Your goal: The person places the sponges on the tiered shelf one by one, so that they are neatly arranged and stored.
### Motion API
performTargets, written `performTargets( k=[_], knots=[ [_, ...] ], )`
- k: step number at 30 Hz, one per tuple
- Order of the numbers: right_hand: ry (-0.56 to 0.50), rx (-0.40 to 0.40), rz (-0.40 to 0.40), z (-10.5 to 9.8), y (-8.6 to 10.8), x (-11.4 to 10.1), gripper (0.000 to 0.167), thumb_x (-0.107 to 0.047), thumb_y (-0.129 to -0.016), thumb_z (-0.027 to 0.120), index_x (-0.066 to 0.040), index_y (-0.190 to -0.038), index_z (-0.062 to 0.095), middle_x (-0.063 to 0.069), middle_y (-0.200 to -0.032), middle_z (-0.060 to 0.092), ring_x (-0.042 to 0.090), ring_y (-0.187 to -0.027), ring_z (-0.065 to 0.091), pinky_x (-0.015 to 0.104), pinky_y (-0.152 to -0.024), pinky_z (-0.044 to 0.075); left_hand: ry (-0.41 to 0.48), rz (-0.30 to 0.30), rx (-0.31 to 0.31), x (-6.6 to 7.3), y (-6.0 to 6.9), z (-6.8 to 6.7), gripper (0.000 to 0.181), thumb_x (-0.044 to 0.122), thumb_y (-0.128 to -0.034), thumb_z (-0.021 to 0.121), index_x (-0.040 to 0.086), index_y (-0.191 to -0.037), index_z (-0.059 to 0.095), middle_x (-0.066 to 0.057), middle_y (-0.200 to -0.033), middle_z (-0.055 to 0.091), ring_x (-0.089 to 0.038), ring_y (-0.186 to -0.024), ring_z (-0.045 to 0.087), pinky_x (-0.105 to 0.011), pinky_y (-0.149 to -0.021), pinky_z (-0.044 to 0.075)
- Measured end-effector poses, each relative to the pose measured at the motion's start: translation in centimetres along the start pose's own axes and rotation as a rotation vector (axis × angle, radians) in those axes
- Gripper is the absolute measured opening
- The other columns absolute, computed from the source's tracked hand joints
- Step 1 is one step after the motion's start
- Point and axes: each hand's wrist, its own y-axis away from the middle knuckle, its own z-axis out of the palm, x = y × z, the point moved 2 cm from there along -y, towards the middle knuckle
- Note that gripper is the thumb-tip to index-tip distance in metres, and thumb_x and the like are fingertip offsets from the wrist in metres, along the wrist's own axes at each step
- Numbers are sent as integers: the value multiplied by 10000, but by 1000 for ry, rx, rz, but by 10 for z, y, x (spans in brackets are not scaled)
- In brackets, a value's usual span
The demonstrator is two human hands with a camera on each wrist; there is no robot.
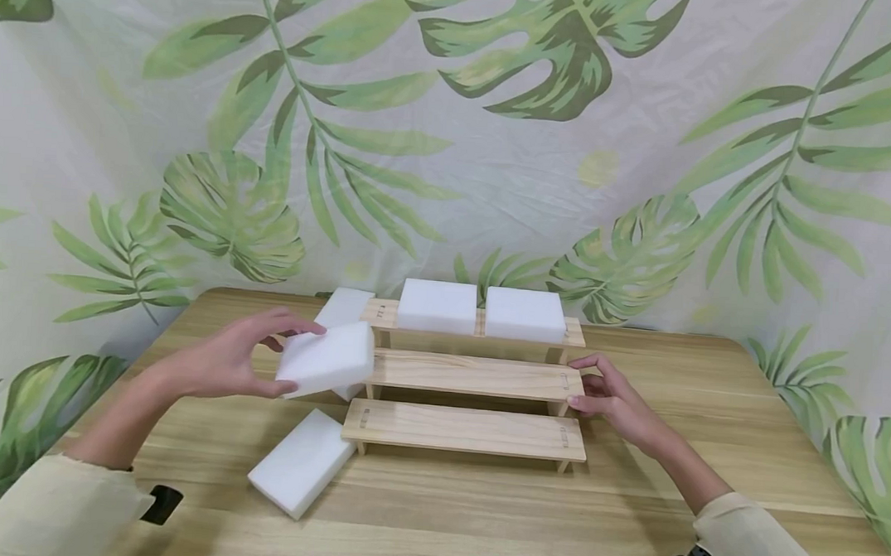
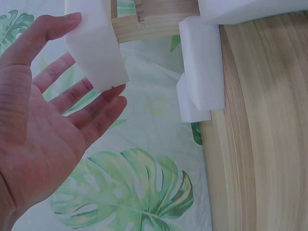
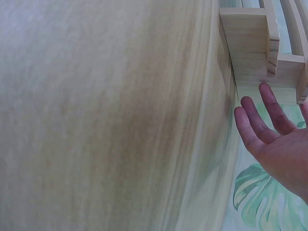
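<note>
My left hand (image 1: 225, 355) pinches a white foam block (image 1: 330, 360) between thumb and fingers. The block is tilted, in front of the left end of a three-tier wooden rack (image 1: 461, 428). In the left wrist view the fingers of my left hand (image 2: 53, 106) spread behind that block (image 2: 98, 53). At the rack's right side, my right hand (image 1: 619, 406) holds the end of the middle shelf (image 1: 479, 375), thumb at the front corner and forefinger at the back. The right wrist view shows three of its fingers (image 3: 274, 113) extended beside the rack (image 3: 245, 36); its thumb is out of frame.
Two white blocks, a left one (image 1: 437, 307) and a right one (image 1: 524, 315), sit on the top shelf. Another block (image 1: 345, 305) shows behind the held one, partly hidden. A further block (image 1: 303, 462) lies by the bottom shelf's left end. Leaf-patterned cloth (image 1: 509, 181) hangs behind the wooden table (image 1: 480, 520).
</note>
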Motion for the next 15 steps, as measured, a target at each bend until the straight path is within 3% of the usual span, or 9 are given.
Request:
performTargets(
  k=[10,15],
  knots=[
    [-2,-1,1,0,0,-1,510,-82,-987,636,58,-1400,370,313,-1267,610,260,-1060,636,414,-912,550,11,-19,-1,7,-12,4,616,149,-758,918,71,-1307,649,-58,-1231,625,-160,-1065,608,-431,-864,589],
    [1,4,6,0,0,-1,516,-82,-983,640,61,-1402,375,324,-1282,603,258,-1071,637,401,-907,554,-20,20,5,10,-20,9,577,146,-746,914,103,-1267,669,-23,-1219,646,-132,-1039,601,-376,-821,591]
  ],
)
